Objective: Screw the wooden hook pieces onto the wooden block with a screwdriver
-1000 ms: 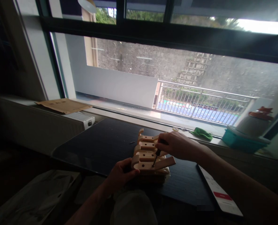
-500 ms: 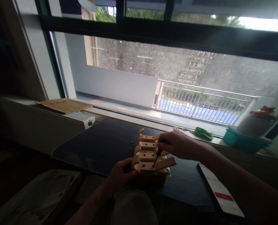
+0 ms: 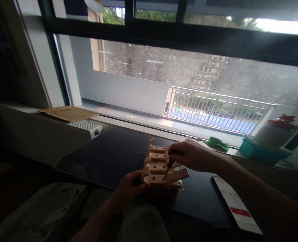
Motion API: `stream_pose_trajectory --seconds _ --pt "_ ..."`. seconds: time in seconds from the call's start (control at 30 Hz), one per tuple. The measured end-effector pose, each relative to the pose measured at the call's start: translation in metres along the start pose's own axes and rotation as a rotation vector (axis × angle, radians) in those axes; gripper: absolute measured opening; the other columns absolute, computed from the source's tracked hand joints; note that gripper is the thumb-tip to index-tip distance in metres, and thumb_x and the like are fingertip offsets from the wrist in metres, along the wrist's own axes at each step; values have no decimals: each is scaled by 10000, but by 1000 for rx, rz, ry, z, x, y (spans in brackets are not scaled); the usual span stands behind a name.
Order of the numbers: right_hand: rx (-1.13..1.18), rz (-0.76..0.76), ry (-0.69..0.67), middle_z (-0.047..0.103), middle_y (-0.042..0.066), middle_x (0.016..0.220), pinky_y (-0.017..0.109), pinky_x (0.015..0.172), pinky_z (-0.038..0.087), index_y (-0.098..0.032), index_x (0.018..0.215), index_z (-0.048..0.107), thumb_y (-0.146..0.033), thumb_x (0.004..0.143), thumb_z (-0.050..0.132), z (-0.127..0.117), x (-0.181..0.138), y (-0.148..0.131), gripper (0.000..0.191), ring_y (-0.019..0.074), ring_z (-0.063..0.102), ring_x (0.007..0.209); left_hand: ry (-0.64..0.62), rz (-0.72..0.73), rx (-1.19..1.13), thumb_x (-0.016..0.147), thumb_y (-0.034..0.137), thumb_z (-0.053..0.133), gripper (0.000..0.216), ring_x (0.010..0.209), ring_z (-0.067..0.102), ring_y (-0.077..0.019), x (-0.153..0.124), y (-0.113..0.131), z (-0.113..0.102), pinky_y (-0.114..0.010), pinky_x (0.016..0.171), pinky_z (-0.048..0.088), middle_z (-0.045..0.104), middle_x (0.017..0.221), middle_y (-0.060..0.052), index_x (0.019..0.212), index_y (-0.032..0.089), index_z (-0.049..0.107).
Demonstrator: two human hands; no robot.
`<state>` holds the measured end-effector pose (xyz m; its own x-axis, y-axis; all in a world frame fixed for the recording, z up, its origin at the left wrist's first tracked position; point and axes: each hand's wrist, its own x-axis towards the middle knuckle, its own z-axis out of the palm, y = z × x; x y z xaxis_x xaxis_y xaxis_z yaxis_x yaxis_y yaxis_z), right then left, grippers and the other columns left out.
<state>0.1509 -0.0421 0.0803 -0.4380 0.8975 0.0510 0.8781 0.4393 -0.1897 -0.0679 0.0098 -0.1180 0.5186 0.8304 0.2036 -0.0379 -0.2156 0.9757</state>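
A row of curved wooden hooks (image 3: 157,178) with dark screw holes lies on top of a wooden block or stack (image 3: 164,193) at the near edge of the dark table. My left hand (image 3: 132,185) grips the nearest hook at its curled left end, thumb along the front side. In my right hand (image 3: 183,150) is a screwdriver (image 3: 169,164) with a dark handle, held from above and slightly tilted. Its tip meets the nearest hook at the right-hand hole. The far hooks' right ends are partly hidden behind my right hand.
A small dark screw (image 3: 142,153) lies on the black table (image 3: 101,153). At right is a phone (image 3: 237,205) showing a timer. On the sill sit a green cloth item (image 3: 217,143), a teal box (image 3: 263,150) and a brown envelope (image 3: 68,113).
My right hand and the screwdriver handle have shifted very slightly, with the tip in the same place. My left hand and the hooks have stayed put.
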Motion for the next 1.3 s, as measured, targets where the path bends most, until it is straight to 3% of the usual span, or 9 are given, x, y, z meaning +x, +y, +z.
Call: stream_pose_trajectory --seconds 0.3,0.6,0.97,1.3 --pt "-13 61 57 598 -2 642 214 450 266 -196 878 655 -429 886 411 10 6 -5 338 80 439 488 -22 -11 -47 731 318 697 353 948 616 -243 -1 3 1 -303 830 489 697 979 -48 1035 147 639" --pt "-37 -25 35 610 -14 681 203 481 297 -233 892 660 -355 880 431 3 3 -1 260 79 455 525 -7 -5 -3 734 326 690 354 930 612 -237 -1 1 1 -291 809 484 692 958 -47 1028 137 639" --pt "-78 103 90 577 -15 612 213 441 254 -206 856 658 -400 868 444 6 3 -3 289 78 407 477 5 7 -14 732 306 692 353 934 615 -239 -1 -3 0 -296 816 488 696 970 -41 1045 152 636" --pt "-26 -21 10 564 -23 617 216 482 288 -206 825 647 -349 881 425 3 -1 -2 270 78 425 502 -3 10 -47 728 295 700 364 965 621 -250 0 -4 0 -305 832 500 700 1010 -41 1059 158 635"
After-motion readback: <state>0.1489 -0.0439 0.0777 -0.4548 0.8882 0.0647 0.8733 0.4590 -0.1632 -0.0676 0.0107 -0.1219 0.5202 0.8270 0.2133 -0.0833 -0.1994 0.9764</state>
